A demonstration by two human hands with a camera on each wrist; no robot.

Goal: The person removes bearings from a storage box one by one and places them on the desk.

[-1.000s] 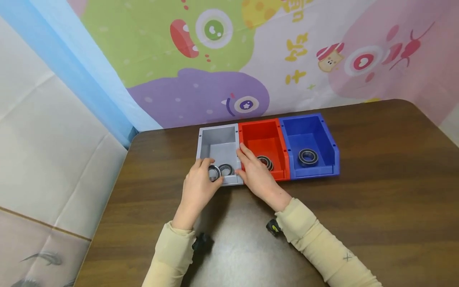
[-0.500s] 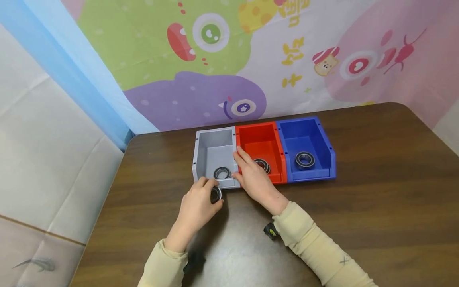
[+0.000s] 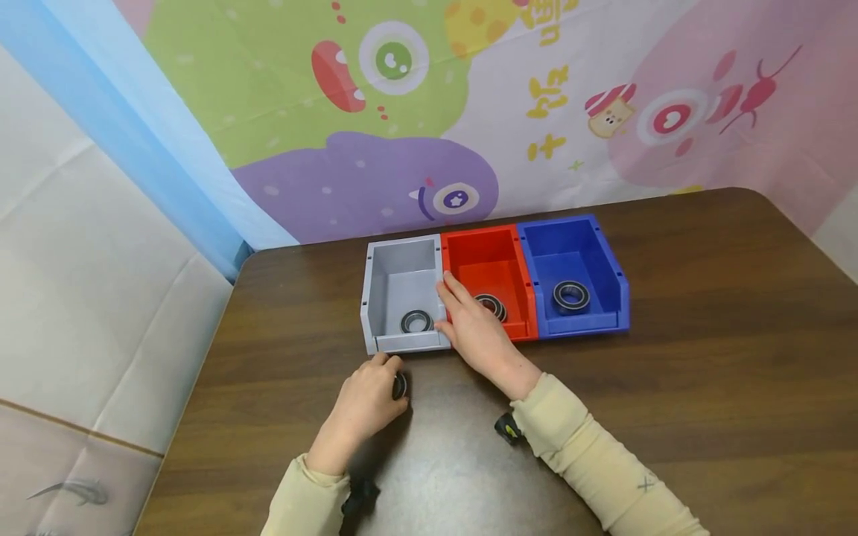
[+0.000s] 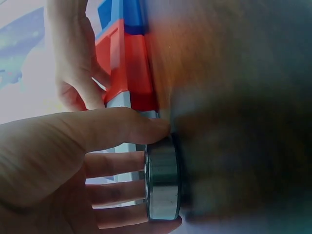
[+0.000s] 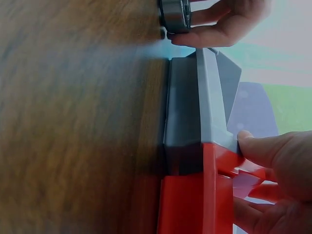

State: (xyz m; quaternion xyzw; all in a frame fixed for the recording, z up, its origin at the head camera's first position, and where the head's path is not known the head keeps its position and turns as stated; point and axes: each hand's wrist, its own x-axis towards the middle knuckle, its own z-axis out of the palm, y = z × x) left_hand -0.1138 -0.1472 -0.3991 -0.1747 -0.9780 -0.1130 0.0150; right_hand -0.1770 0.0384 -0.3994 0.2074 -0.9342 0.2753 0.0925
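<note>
Upright between thumb and fingers of my left hand (image 3: 365,402) is a ball bearing (image 4: 163,180), just in front of the grey bin (image 3: 412,342) and low over the table. Whether it touches the wood, I cannot tell. My right hand (image 3: 479,331) rests with mostly straight fingers across the wall between the grey bin and the red bin (image 3: 479,242); its thumb touches the grey side. One bearing (image 3: 416,321) lies flat near the front of the grey bin. In the red bin, bearings (image 3: 496,305) are partly hidden behind my right hand.
To the right, joined to the red one, stands a blue bin (image 3: 559,234) with a bearing (image 3: 571,296) in it. The brown wooden table (image 3: 724,357) extends to the right and toward me. Behind it hangs a cartoon-printed cloth (image 3: 382,179).
My left hand has lifted the bearing out of the grey bin and brought it toward me, down in front of the bin. My right hand has stayed at the bins.
</note>
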